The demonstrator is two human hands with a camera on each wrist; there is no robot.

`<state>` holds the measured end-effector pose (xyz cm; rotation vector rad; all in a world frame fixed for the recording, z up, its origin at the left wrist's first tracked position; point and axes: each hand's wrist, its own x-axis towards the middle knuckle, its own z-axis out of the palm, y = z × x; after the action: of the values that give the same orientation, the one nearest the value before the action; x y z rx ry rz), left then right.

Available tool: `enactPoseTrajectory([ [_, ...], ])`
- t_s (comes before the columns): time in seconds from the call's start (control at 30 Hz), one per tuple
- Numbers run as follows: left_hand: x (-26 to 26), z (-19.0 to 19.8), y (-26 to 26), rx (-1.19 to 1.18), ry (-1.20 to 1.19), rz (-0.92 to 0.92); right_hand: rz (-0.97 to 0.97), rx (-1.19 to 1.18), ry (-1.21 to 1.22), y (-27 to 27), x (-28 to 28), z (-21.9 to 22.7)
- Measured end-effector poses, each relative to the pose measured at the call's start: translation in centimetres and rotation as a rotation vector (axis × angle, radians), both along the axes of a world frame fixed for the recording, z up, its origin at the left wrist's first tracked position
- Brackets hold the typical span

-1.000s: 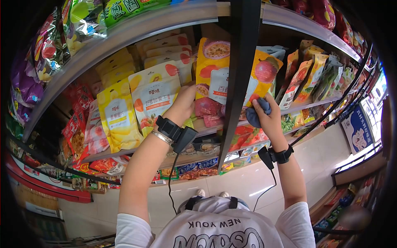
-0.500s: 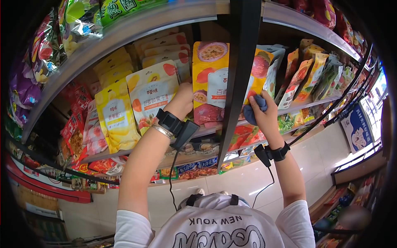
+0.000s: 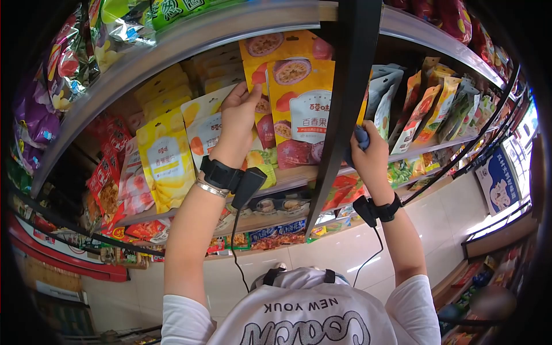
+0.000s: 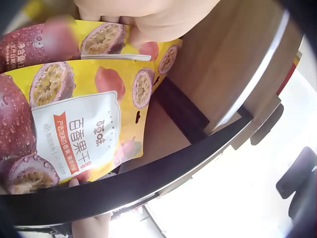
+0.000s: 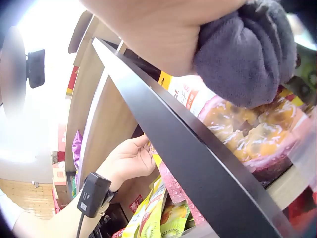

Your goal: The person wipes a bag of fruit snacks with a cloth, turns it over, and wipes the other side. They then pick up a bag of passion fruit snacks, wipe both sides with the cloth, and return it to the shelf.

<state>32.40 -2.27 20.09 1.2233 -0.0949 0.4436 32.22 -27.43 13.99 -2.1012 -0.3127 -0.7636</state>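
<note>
Two yellow passion-fruit pouches stand overlapped on the shelf beside a black post. My left hand pinches the side edge of the rear pouch; in the left wrist view its curled fingers lie against that pouch. The front pouch faces out, partly hidden by the post. Right of the post, my right hand grips a dark grey-blue cloth beside the front pouch. The right wrist view shows the bunched cloth over the pouch's fruit picture; whether fingers also hold the pouch is hidden.
White mixed-fruit pouches and yellow banana pouches stand on the left. Grey and orange pouches line the shelf right of the post. Another shelf edge runs above, with lower shelves and a tiled floor below.
The rear pouch has come up into view behind the front one, with my left hand at its edge, moved left and up. The front pouch and post appear farther right in view.
</note>
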Motion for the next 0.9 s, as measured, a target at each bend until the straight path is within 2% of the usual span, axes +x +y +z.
enactPoseTrajectory([
  [0.17, 0.0, -1.3, 0.3, -0.067, -0.018, 0.048, -0.084, -0.138, -0.004, 0.3, -0.2, 0.2],
  [0.37, 0.2, -3.3, 1.6, -0.144, -0.084, 0.191, -0.153, -0.165, 0.07, 0.8, -1.0, -0.1],
  [0.47, -0.1, -2.8, 1.9, -0.142, -0.132, 0.229, -0.162, -0.386, 0.021, 1.0, -1.6, 0.1],
  [0.57, -0.6, -2.2, 2.2, -0.155, -0.168, 0.246, -0.063, -0.372, -0.018, 1.0, -1.7, 0.0],
  [0.77, -1.1, -2.0, 4.8, -0.31, -0.21, 0.279, -0.009, -0.368, -0.003, 1.0, -1.4, -1.4],
  [0.9, -1.8, -1.6, 6.6, -0.349, -0.219, 0.327, -0.028, -0.197, -0.066, 1.3, -2.7, -0.3],
])
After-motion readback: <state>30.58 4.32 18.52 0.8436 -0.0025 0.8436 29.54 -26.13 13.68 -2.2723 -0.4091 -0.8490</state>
